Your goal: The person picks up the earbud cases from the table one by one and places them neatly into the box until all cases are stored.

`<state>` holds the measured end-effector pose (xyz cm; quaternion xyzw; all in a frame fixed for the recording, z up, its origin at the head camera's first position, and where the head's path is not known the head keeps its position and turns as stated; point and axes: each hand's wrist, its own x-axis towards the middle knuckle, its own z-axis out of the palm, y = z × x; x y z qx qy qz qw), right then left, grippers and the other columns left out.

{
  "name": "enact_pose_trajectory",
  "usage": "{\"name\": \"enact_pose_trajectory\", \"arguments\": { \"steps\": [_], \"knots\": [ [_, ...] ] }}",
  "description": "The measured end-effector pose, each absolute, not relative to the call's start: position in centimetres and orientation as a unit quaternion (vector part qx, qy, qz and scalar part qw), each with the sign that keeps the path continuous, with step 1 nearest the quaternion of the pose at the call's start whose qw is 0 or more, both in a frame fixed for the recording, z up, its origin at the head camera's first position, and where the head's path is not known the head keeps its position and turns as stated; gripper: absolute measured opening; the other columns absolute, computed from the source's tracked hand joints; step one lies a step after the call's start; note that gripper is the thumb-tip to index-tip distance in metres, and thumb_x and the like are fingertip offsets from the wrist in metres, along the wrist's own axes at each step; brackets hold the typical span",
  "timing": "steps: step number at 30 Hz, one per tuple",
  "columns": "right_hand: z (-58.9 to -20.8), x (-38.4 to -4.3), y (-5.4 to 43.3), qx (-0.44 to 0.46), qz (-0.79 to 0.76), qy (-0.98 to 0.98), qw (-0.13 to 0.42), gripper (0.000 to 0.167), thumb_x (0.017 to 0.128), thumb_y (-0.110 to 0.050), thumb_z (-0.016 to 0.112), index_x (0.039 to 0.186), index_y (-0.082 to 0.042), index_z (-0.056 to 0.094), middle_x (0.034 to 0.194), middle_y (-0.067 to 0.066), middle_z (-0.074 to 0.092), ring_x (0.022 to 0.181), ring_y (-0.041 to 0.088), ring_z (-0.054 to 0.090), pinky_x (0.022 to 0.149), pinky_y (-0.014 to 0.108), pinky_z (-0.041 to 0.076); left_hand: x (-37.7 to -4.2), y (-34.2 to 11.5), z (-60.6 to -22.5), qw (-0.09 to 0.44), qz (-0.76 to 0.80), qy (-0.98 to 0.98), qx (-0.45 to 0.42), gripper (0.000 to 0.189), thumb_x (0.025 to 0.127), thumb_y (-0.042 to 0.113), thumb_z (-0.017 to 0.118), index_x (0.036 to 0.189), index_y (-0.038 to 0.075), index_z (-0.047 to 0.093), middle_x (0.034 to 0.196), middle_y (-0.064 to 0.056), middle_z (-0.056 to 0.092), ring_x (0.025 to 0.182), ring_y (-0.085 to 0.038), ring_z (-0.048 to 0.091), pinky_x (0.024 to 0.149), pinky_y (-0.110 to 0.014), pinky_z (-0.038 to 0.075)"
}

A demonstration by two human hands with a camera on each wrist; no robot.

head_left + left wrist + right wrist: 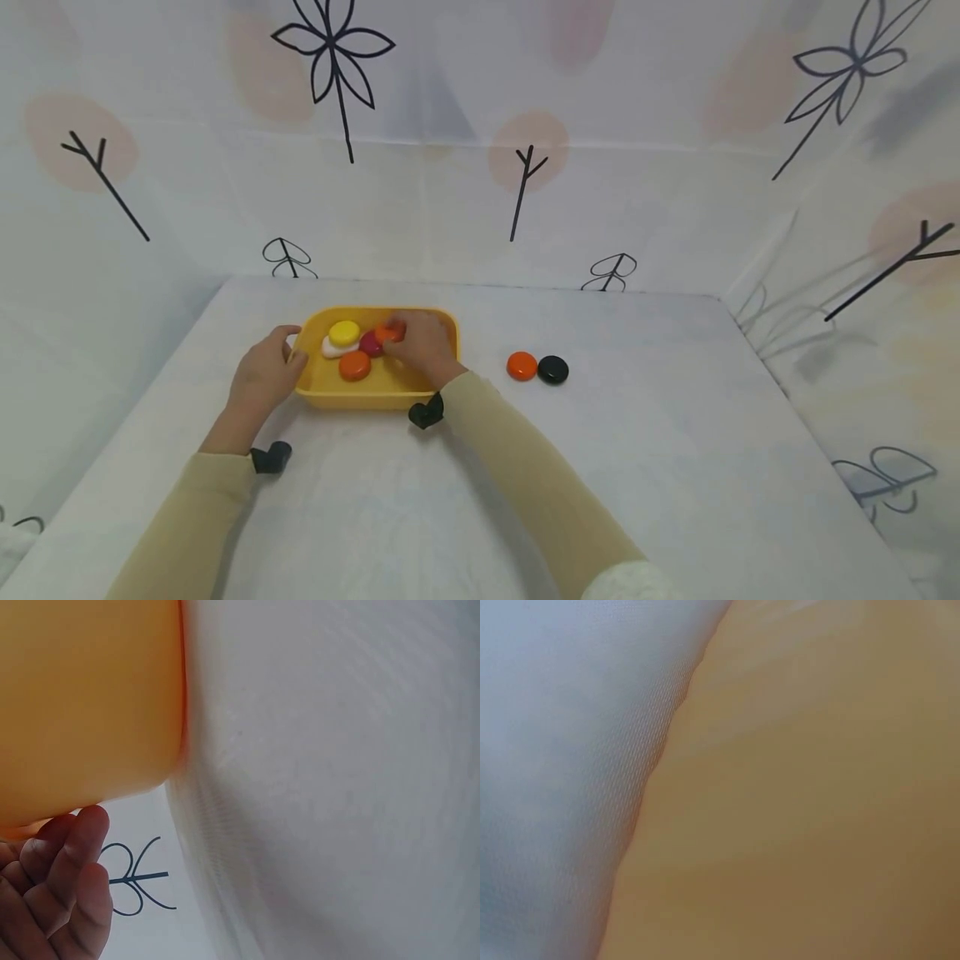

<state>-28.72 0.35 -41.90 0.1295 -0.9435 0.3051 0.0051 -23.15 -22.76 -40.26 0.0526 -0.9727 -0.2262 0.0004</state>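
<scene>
R hand (425,342) pinches red-orange disc (387,333) over yellow tray (367,402); L hand (262,371) at tray's L rim, can't tell if gripping. Risk: disc may slip if pinch loosens; R-hand bump could dislodge yellow disc (344,333), apparently on white pc (330,348).

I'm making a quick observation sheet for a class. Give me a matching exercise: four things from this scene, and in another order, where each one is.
Things
1. Left hand
2. Right hand
3. Yellow disc
4. Black disc

Places
A. Inside the tray, pinching a red-orange piece
B. On the white table, beside an orange disc
C. At the tray's left edge
D. Partly covering a white piece in the head view

Pairs: 1-C; 2-A; 3-D; 4-B
</scene>
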Motion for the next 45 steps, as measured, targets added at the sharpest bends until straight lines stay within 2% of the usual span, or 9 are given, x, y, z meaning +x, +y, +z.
{"name": "enact_pose_trajectory", "arguments": {
  "steps": [5, 15, 25, 32, 45],
  "knots": [
    [-41.9, -28.8, 0.2, 0.124, 0.34, -0.932, -0.001, 0.031, 0.079, -0.026, 0.072, 0.109, -0.02, 0.07, 0.095, -0.006, 0.064, 0.088, 0.014, 0.053, 0.078, 0.024, 0.045, -23.2, -22.9, -40.4, -0.002, -0.225, -0.973, 0.054, 0.054, 0.093, 0.022, 0.045, 0.143, 0.002, 0.037, 0.085, -0.012, 0.05, 0.067, -0.022, 0.048, 0.054, -0.028, 0.04],
    [-42.0, -28.7, 0.0, 0.105, 0.407, -0.907, -0.025, 0.032, 0.078, -0.027, 0.074, 0.107, -0.018, 0.07, 0.103, -0.002, 0.064, 0.092, 0.015, 0.053, 0.08, 0.024, 0.048, -23.2, -23.0, -40.4, -0.007, -0.225, -0.973, 0.058, 0.055, 0.093, 0.023, 0.044, 0.143, 0.003, 0.036, 0.086, -0.012, 0.05, 0.067, -0.023, 0.048, 0.055, -0.029, 0.04],
    [-41.8, -28.6, 0.1, 0.108, 0.431, -0.896, -0.023, 0.026, 0.079, -0.027, 0.073, 0.104, -0.018, 0.07, 0.097, -0.005, 0.063, 0.085, 0.015, 0.055, 0.074, 0.022, 0.048, -23.2, -23.2, -40.3, 0.009, -0.222, -0.974, 0.05, 0.054, 0.092, 0.023, 0.043, 0.142, 0.001, 0.038, 0.086, -0.012, 0.05, 0.067, -0.022, 0.048, 0.052, -0.028, 0.039],
    [-41.6, -28.6, 0.1, 0.13, 0.418, -0.899, -0.01, 0.028, 0.079, -0.027, 0.074, 0.105, -0.018, 0.071, 0.097, -0.005, 0.064, 0.085, 0.014, 0.055, 0.074, 0.023, 0.047, -23.5, -23.2, -40.5, 0.003, -0.223, -0.973, 0.056, 0.054, 0.093, 0.023, 0.044, 0.143, 0.002, 0.037, 0.086, -0.012, 0.05, 0.067, -0.022, 0.048, 0.053, -0.028, 0.04],
    [-41.1, -28.5, 0.4, 0.137, 0.424, -0.895, -0.004, 0.027, 0.08, -0.031, 0.071, 0.106, -0.022, 0.07, 0.106, -0.003, 0.062, 0.094, 0.014, 0.053, 0.083, 0.027, 0.048, -23.5, -23.2, -40.7, -0.009, -0.223, -0.973, 0.056, 0.055, 0.093, 0.024, 0.043, 0.144, 0.004, 0.036, 0.089, -0.012, 0.051, 0.069, -0.023, 0.049, 0.055, -0.029, 0.041]
  ]
}}
